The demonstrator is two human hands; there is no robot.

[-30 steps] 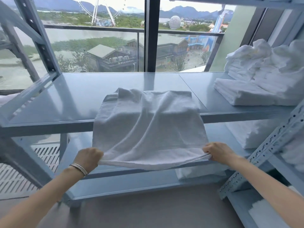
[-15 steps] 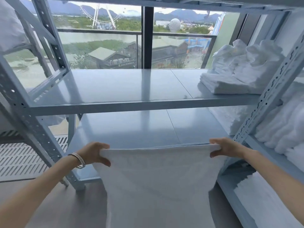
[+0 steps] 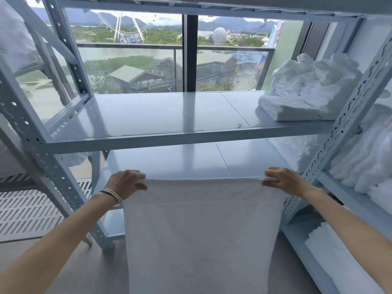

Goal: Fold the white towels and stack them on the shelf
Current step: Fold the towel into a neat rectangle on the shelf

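A white towel [image 3: 201, 236] hangs flat in front of me, stretched by its top edge. My left hand [image 3: 125, 183] pinches the top left corner and my right hand [image 3: 284, 180] pinches the top right corner. The towel's lower part runs out of the bottom of the view. It hangs in front of the lower level of the grey metal shelf [image 3: 169, 115]. A stack of folded white towels [image 3: 282, 109] lies on the right end of the upper level, with crumpled white towels [image 3: 318, 81] heaped behind it.
Perforated shelf posts stand at the left [image 3: 42, 158] and right [image 3: 347, 115]. A second rack on the right holds more white towels [image 3: 364, 162]. White fabric [image 3: 12, 39] lies on a rack at the far left. A window and railing are behind the shelf.
The towel lay draped over the shelf's front edge; both hands pulled it off toward me and now hold it hanging, spread flat by its top corners.
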